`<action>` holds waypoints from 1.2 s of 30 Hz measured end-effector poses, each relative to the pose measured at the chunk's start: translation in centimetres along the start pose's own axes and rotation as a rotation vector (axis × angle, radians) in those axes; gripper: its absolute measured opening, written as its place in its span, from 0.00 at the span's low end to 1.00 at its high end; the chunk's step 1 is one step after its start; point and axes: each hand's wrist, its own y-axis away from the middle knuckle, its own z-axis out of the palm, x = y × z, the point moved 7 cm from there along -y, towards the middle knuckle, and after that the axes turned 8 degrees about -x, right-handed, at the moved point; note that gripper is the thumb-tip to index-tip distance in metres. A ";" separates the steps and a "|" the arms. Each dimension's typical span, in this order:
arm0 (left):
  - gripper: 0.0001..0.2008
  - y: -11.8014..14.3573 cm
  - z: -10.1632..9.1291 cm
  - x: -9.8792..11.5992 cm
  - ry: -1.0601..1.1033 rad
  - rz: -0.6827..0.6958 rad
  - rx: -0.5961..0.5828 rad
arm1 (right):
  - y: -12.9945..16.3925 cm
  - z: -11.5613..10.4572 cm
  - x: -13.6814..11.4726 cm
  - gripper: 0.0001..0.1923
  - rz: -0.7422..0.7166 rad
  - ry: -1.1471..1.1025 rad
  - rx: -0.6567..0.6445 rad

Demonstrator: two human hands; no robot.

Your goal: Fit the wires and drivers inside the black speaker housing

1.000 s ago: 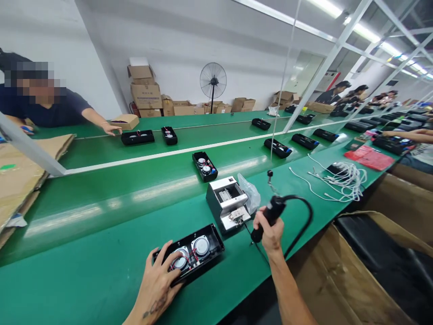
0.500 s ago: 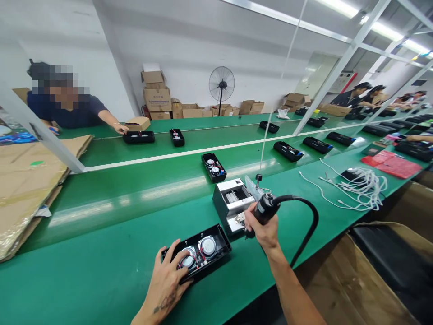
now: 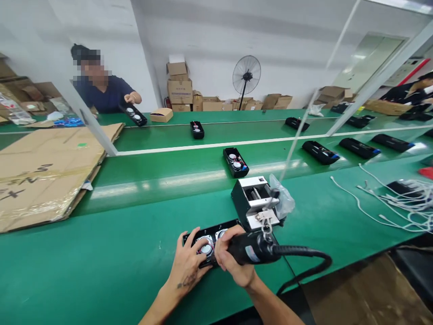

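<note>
An open black speaker housing with two round speakers lies on the green bench in front of me. My left hand rests on its left end, fingers spread over it. My right hand grips a black electric screwdriver, held nearly level over the housing's right part, its thick black cable looping off to the right. The screwdriver's tip is hidden behind my hands.
A black and white screw feeder box with a clear plastic bag stands just behind. More speaker housings ride the conveyor belt. White cables lie at right, flattened cardboard at left. A person across the line holds another housing.
My right hand swung the screwdriver from upright near the feeder box down and left over the housing. The view turned right. The person opposite lifted a housing off the belt.
</note>
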 end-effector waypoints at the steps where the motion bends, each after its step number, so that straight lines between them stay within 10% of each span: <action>1: 0.08 0.0 0.1 0.0 -0.007 0.001 0.013 | -0.2 0.4 -0.2 0.14 -0.047 -0.035 -0.022; 20: 0.11 0.5 1.9 -0.2 -0.046 -0.026 0.010 | -0.9 2.6 -2.0 0.06 -0.150 0.253 -0.108; 30: 0.19 -0.3 -0.1 0.5 0.026 -0.037 0.021 | -0.8 3.5 -1.6 0.08 -0.140 0.352 -0.174; 36: 0.04 0.0 0.0 -0.2 0.003 0.045 0.036 | -0.8 2.4 -1.3 0.14 -0.048 0.162 -0.159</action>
